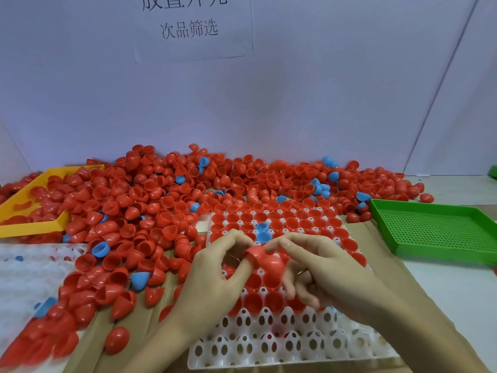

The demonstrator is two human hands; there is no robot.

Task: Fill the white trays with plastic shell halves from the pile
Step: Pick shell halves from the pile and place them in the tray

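A white tray [290, 343] with round pockets lies in front of me, its far rows filled with red shell halves and two blue ones [262, 232]. Over its middle, my left hand [215, 278] and my right hand [325, 267] meet on a red shell half [269, 261]. The left thumb and fingers pinch its left rim, and the right fingertips pinch it from the right. A large pile of red shell halves [161, 200] with a few blue ones spreads across the table behind and to the left.
A yellow tray [32, 226] sits at the far left, partly buried by the pile. A green perforated tray [441, 230] stands at the right. More white trays [24, 275] lie at the left edge. Brown cardboard [134, 327] is under the work area.
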